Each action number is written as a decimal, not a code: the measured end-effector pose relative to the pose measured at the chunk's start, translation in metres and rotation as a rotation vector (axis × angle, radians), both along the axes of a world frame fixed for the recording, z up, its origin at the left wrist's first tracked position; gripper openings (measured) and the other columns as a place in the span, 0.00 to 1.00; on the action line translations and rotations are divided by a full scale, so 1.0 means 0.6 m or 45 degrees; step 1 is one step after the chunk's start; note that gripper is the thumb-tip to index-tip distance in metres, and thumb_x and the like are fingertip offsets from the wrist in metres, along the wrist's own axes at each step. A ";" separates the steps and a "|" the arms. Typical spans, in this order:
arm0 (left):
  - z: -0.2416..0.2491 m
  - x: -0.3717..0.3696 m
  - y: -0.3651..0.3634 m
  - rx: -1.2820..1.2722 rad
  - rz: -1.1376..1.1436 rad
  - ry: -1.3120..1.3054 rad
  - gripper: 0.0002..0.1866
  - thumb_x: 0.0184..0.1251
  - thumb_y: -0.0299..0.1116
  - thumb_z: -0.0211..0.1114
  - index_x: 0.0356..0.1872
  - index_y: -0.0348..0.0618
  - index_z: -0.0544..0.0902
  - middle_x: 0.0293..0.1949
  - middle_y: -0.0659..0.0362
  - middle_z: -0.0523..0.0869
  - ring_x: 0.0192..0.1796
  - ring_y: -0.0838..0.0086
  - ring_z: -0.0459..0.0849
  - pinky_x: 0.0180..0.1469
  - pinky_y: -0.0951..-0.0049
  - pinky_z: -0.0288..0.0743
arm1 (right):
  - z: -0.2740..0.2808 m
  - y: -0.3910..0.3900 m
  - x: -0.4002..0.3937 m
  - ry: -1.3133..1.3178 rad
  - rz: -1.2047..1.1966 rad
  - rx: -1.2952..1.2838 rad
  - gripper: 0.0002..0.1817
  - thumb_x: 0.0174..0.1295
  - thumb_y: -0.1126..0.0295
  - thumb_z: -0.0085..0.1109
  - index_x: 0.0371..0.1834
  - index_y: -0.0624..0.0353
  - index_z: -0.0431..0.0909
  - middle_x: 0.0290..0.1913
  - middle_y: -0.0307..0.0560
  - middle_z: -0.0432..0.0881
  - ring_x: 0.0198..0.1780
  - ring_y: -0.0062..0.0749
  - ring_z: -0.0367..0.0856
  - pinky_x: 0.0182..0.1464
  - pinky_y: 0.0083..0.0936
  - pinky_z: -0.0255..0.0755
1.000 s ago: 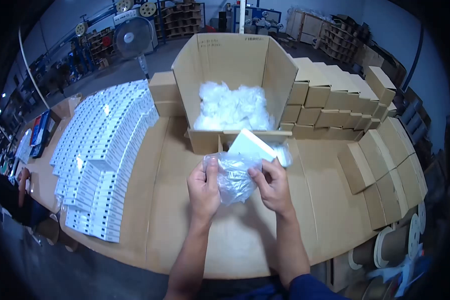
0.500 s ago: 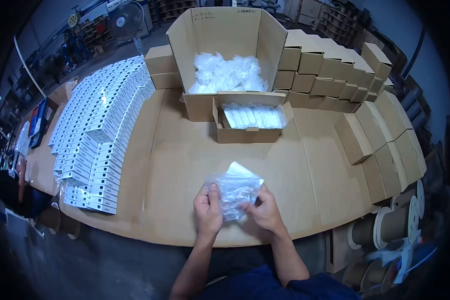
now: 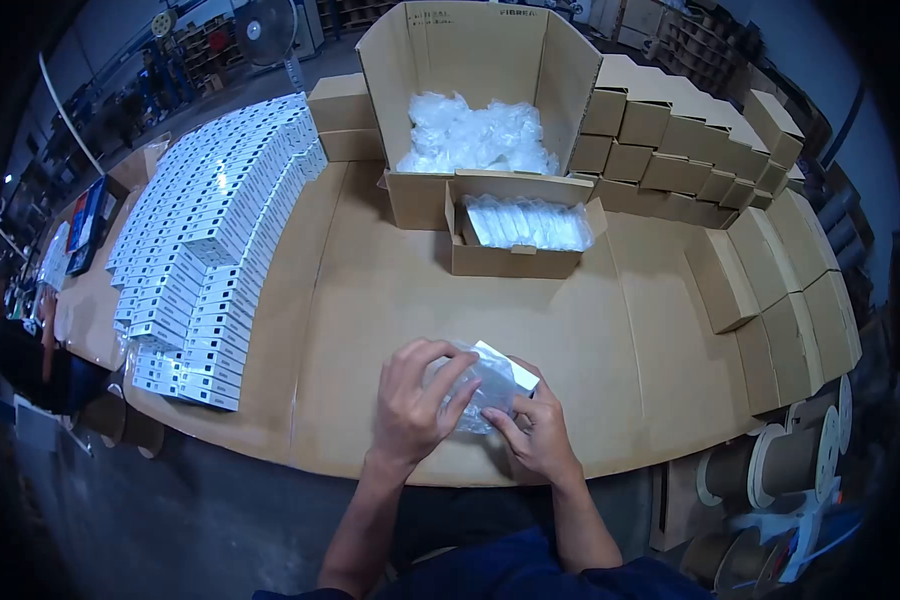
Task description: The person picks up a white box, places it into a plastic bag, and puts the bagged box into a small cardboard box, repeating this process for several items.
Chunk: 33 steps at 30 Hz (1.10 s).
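Note:
Near the front edge of the table, a clear plastic bubble bag (image 3: 478,410) is between my two hands. A white flat piece (image 3: 510,366) sticks out past its upper right side. My right hand (image 3: 540,430) pinches the bag's lower right part, thumb on top. Over the left side of the bag, my left hand (image 3: 415,400) has its fingers curled, thumb and forefinger at the plastic; its exact grip is partly hidden. Beyond them stands an open small carton (image 3: 515,263) with a row of similar bubble-wrapped packs (image 3: 530,222) in it.
A large open carton (image 3: 475,50) of crumpled clear bags (image 3: 475,135) stands behind the small carton. White boxes (image 3: 205,250) are stacked at left, brown cartons (image 3: 670,150) at back right and right. A person (image 3: 20,350) is at far left; spools (image 3: 795,455) stand lower right.
My left hand has shifted from gripping the bag's left edge to curling over its face. The bag has tilted, with my right hand still on it. The whole view has shifted slightly.

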State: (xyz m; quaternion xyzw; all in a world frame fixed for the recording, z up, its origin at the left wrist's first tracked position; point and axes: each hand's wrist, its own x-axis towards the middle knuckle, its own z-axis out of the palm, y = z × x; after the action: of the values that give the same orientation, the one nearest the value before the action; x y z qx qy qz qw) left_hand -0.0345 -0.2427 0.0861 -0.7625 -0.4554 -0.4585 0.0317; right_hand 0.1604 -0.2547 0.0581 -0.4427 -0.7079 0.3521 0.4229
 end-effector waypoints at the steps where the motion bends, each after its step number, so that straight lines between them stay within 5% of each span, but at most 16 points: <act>1: -0.001 0.005 0.006 -0.020 0.000 0.027 0.14 0.60 0.27 0.76 0.47 0.43 0.87 0.47 0.59 0.84 0.54 0.60 0.83 0.55 0.60 0.77 | 0.001 -0.002 0.003 0.002 0.005 -0.062 0.12 0.63 0.70 0.76 0.45 0.66 0.90 0.69 0.62 0.75 0.62 0.51 0.83 0.60 0.37 0.79; 10: -0.013 0.014 0.016 -0.381 -0.200 -0.177 0.03 0.68 0.21 0.66 0.39 0.37 0.83 0.30 0.49 0.82 0.35 0.58 0.85 0.39 0.60 0.79 | -0.018 0.002 0.036 -0.055 0.062 -0.110 0.13 0.64 0.68 0.74 0.35 0.70 0.85 0.67 0.64 0.77 0.57 0.49 0.85 0.54 0.35 0.80; 11: -0.019 0.013 0.021 -0.468 -0.160 -0.269 0.04 0.74 0.26 0.65 0.46 0.39 0.82 0.22 0.56 0.81 0.25 0.66 0.81 0.41 0.64 0.77 | -0.021 0.003 0.042 -0.068 0.094 -0.147 0.13 0.64 0.68 0.75 0.35 0.69 0.85 0.67 0.63 0.77 0.56 0.47 0.85 0.52 0.33 0.80; 14: -0.014 0.000 0.028 -0.915 -0.125 -0.941 0.06 0.78 0.28 0.64 0.49 0.39 0.80 0.19 0.59 0.81 0.26 0.75 0.80 0.41 0.69 0.77 | -0.021 0.005 0.052 -0.047 0.145 -0.219 0.13 0.64 0.68 0.74 0.34 0.69 0.85 0.67 0.62 0.77 0.54 0.44 0.85 0.51 0.31 0.79; 15: -0.015 -0.009 0.031 -1.038 -0.145 -1.233 0.14 0.79 0.30 0.64 0.59 0.39 0.74 0.27 0.59 0.84 0.35 0.80 0.82 0.46 0.73 0.76 | -0.023 0.004 0.051 -0.017 0.100 -0.209 0.13 0.64 0.68 0.74 0.34 0.69 0.85 0.67 0.62 0.77 0.53 0.43 0.85 0.50 0.31 0.79; 18: -0.086 -0.019 0.051 -0.347 -0.228 -1.346 0.26 0.77 0.32 0.68 0.68 0.39 0.67 0.42 0.56 0.86 0.45 0.76 0.83 0.55 0.72 0.76 | -0.035 0.003 0.047 0.072 -0.033 -0.176 0.13 0.64 0.69 0.74 0.31 0.69 0.84 0.68 0.62 0.77 0.51 0.40 0.84 0.46 0.30 0.79; 19: -0.097 -0.015 0.040 -0.433 -0.328 -1.590 0.38 0.72 0.30 0.73 0.74 0.39 0.59 0.57 0.52 0.81 0.56 0.72 0.82 0.66 0.71 0.73 | -0.035 0.004 0.047 0.069 -0.048 -0.166 0.12 0.64 0.69 0.75 0.32 0.69 0.85 0.68 0.62 0.77 0.52 0.40 0.84 0.47 0.30 0.79; 25: -0.111 0.024 -0.032 -1.084 -0.490 -1.324 0.42 0.60 0.28 0.82 0.73 0.38 0.66 0.63 0.51 0.81 0.65 0.64 0.82 0.67 0.66 0.77 | -0.033 0.008 0.041 0.045 -0.025 -0.140 0.12 0.64 0.70 0.74 0.45 0.67 0.88 0.68 0.60 0.77 0.59 0.43 0.82 0.56 0.31 0.77; 31: -0.086 0.010 -0.032 -1.059 -0.151 -0.754 0.34 0.55 0.27 0.84 0.62 0.37 0.77 0.51 0.51 0.88 0.56 0.70 0.88 0.60 0.68 0.82 | -0.011 0.031 0.089 0.147 -0.242 -0.243 0.20 0.77 0.75 0.51 0.69 0.65 0.79 0.67 0.58 0.79 0.66 0.39 0.79 0.69 0.33 0.70; 33: -0.086 0.010 -0.038 -1.018 -0.180 -0.731 0.32 0.55 0.27 0.84 0.61 0.36 0.78 0.51 0.51 0.89 0.54 0.70 0.89 0.58 0.68 0.83 | -0.011 0.047 0.099 0.375 -0.381 -0.113 0.22 0.76 0.77 0.54 0.72 0.67 0.72 0.64 0.57 0.80 0.64 0.37 0.79 0.67 0.32 0.72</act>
State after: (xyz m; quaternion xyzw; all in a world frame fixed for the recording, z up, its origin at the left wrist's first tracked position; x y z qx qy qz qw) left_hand -0.0287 -0.2653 0.0344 -0.5870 -0.5330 -0.4404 -0.4212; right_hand 0.2198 -0.2263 0.0514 -0.5049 -0.5486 0.3770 0.5495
